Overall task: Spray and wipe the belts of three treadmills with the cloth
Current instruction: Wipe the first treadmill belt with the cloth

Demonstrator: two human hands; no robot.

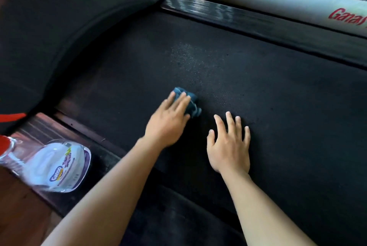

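Observation:
A black treadmill belt (258,90) fills the middle of the head view. A patch of fine spray droplets (184,55) glistens on it above my hands. My left hand (168,122) presses a crumpled blue cloth (193,104) flat against the belt with straight fingers; only the cloth's far edge shows past them. Just right of the cloth, my right hand (228,146) rests palm down on the belt, fingers spread, holding nothing. A clear spray bottle (59,166) with a red top and a white label lies on the near side rail at lower left.
The dark motor hood (69,27) curves across the upper left. A shiny side rail (218,15) runs along the belt's far edge, with a grey frame bar (278,1) bearing red lettering beyond it. Brown wooden floor (17,206) shows at bottom left.

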